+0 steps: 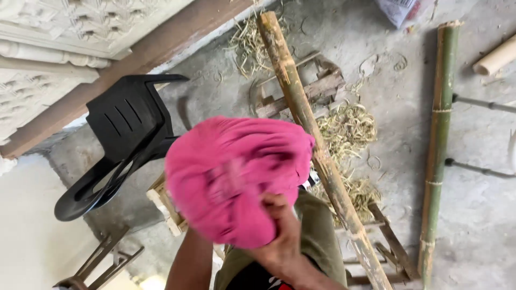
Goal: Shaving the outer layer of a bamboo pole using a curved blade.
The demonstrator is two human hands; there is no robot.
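I see the concrete floor point(473, 215) filling most of the view. Far above the fingers, at the top edge, lies a white package point(396, 9) with red print, partly cut off. A brown bamboo pole point(317, 156) runs diagonally just right of the fingers; a green bamboo pole point(439, 139) lies farther right, well apart. A black plastic chair point(126, 137) sits tipped to their left. The pink cloth point(231, 177) bulges directly above the fingers, bunched. My right hand point(282, 241) reaches up from below, fingers point(274, 207) curled tight into the cloth's lower edge. The left forearm goes up under the cloth; I cannot tell how that hand's fingers stand.
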